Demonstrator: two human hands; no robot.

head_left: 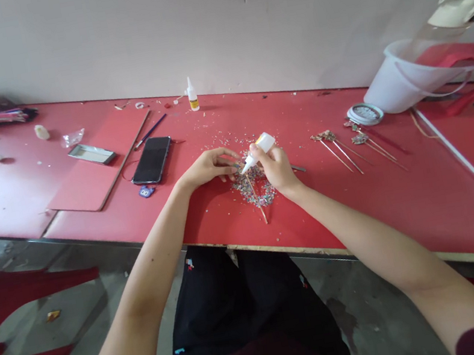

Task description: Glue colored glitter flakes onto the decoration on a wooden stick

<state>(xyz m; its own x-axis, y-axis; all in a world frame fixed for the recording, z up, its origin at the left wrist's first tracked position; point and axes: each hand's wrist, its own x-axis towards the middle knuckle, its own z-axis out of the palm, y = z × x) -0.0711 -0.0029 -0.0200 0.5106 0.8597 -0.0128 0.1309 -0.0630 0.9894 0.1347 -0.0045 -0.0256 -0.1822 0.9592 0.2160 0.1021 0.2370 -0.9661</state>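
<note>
In my right hand [276, 167] is a small white glue bottle [264, 142], tipped so its nozzle points down and left. The nozzle tip is at the upper end of a gold hair stick [257, 198], whose shaft slants down toward the table's front edge. My left hand [212, 166] has its fingers curled at that same upper end, apparently pinching the stick's head, which is partly hidden. Under both hands spreads a pile of small multicoloured chips [267, 194].
Several decorated hair sticks [342, 150] lie to the right, near a round white container [364, 114] and a white bucket [394, 79]. A second glue bottle [192, 96] stands by the wall. Leftward are a phone [152, 160], a brush [150, 131] and a shallow tray [91, 154].
</note>
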